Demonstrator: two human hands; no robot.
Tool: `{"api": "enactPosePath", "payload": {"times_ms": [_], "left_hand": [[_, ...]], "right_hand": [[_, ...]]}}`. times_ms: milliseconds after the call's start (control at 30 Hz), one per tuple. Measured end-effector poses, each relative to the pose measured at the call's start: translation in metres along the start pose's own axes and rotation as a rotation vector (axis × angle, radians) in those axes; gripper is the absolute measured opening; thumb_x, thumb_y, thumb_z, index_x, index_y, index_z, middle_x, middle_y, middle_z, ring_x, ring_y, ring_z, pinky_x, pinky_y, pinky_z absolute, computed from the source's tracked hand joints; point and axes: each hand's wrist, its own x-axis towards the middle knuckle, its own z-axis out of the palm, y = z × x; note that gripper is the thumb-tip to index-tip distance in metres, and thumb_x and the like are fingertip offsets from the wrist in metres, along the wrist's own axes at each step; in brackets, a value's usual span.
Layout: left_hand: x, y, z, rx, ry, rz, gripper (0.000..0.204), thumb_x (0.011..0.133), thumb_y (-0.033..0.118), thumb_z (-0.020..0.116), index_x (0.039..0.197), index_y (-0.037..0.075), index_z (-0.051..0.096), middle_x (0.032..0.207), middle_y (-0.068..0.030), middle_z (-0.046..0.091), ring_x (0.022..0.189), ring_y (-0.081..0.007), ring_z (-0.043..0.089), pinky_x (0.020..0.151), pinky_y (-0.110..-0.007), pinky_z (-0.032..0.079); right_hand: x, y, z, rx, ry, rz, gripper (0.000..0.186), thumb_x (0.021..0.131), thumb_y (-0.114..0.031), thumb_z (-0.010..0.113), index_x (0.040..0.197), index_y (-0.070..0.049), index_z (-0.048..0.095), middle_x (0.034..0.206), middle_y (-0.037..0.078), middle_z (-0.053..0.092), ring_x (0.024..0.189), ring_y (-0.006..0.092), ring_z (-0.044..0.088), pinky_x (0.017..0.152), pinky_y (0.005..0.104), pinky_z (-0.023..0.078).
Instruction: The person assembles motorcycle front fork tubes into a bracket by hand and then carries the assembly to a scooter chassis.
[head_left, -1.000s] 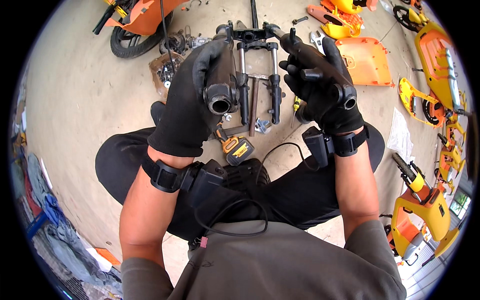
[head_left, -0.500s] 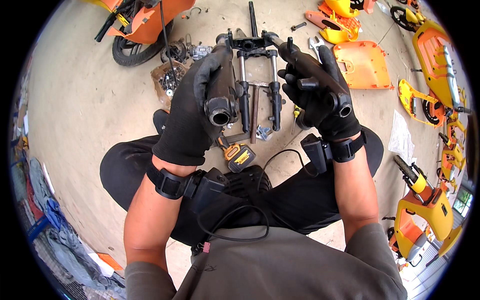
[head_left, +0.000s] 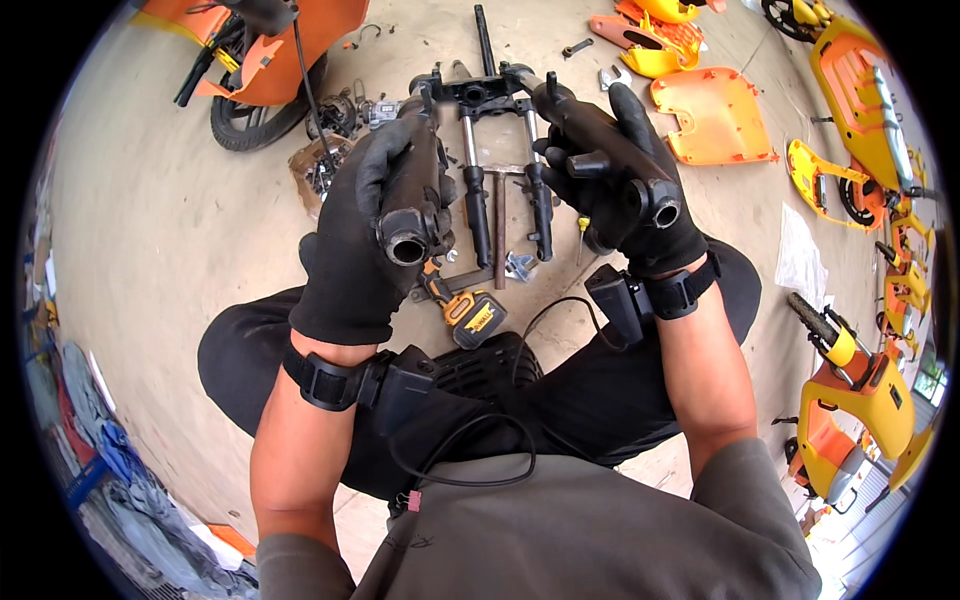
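I hold a dark motorcycle front fork (head_left: 607, 132) by its two thick lower legs, the open tube ends toward me. Around the left leg my gloved left hand (head_left: 348, 225) is closed. My right hand (head_left: 652, 238), also in a black glove, grips the other leg, its index finger stretched along the side. Between and beyond my hands lies a slimmer fork (head_left: 475, 200) with shiny tubes, its top partly hidden behind the held one. A T-shaped, hammer-like tool (head_left: 500, 235) rests between that fork's legs.
A yellow-black cordless power tool (head_left: 474, 318) lies before my crossed legs. A screwdriver (head_left: 582, 228) and an adjustable wrench (head_left: 614, 78) are to the right. A box of small parts (head_left: 312, 170) stands left. Orange panels (head_left: 712, 115) and yellow scooters (head_left: 860, 410) line the right.
The held fork and both hands have shifted slightly left in view, and the background has shifted left too. My grip on both legs stays the same.
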Motion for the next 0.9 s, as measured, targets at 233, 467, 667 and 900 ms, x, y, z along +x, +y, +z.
{"api": "enactPosePath", "payload": {"times_ms": [233,467,667,900], "left_hand": [[-0.001,0.0,0.0,0.033,0.045,-0.054,0.042,0.105,0.022,0.051,0.142,0.003,0.046,0.099,-0.0099,0.061,0.073,-0.0112,0.057,0.062,-0.025,0.049],[0.002,-0.006,-0.013,-0.315,-0.043,-0.113,0.044,0.1,0.006,0.055,0.143,0.003,0.045,0.122,-0.0129,0.056,0.092,-0.019,0.064,0.07,-0.029,0.057],[0.001,-0.012,-0.004,0.098,0.06,0.005,0.041,0.102,0.014,0.053,0.141,0.002,0.047,0.11,-0.0116,0.057,0.083,-0.016,0.059,0.067,-0.027,0.053],[0.003,0.0,0.001,0.02,0.067,-0.068,0.039,0.107,0.026,0.047,0.138,0.002,0.049,0.092,-0.0092,0.059,0.069,-0.0122,0.054,0.058,-0.025,0.046]], "right_hand": [[-0.007,0.005,0.005,0.08,0.023,0.033,0.062,0.08,-0.001,0.078,0.138,-0.005,0.057,0.117,0.009,0.07,0.096,0.0176,0.069,0.1,0.0315,0.05],[-0.005,0.01,0.006,0.057,0.005,-0.015,0.063,0.084,-0.002,0.076,0.143,-0.004,0.053,0.113,0.006,0.071,0.091,0.0122,0.068,0.104,0.0285,0.046],[-0.006,0.005,0.003,0.119,-0.064,0.072,0.055,0.093,-0.01,0.069,0.145,-0.003,0.051,0.115,0.007,0.067,0.094,0.0114,0.065,0.102,0.0279,0.048],[-0.007,0.006,0.001,0.172,-0.114,0.101,0.046,0.106,-0.022,0.054,0.147,-0.002,0.049,0.115,0.009,0.064,0.096,0.0103,0.064,0.094,0.0264,0.054]]}}
